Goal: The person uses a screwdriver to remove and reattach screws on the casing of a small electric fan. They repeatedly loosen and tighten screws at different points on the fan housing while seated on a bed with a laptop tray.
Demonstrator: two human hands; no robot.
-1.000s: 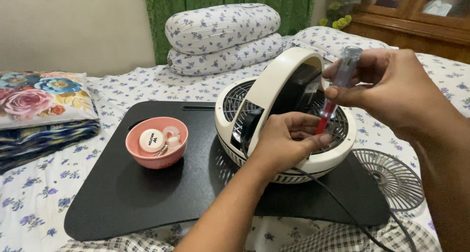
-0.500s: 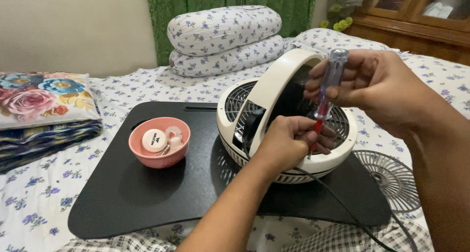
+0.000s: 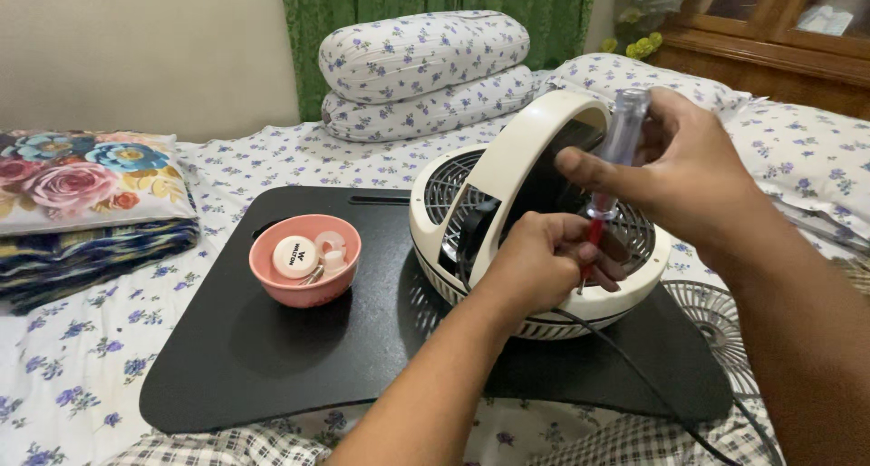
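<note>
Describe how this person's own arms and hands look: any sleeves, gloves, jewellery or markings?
Both forearms are bare as far as the frame shows, with no sleeve edge in view. The left hand and the right hand are ungloved. No ring, watch, bracelet or marking shows on either; the wrists are plain. The nails look short and unpainted.

Fan housing [image 3: 507, 172]: smooth cream plastic, slight sheen. Screwdriver [image 3: 616, 158] handle: clear glossy plastic. Tray [image 3: 272, 357]: matt black, finely textured. Bowl [image 3: 304, 259]: smooth pink plastic. Bedsheet [image 3: 82, 357]: printed cloth.
</note>
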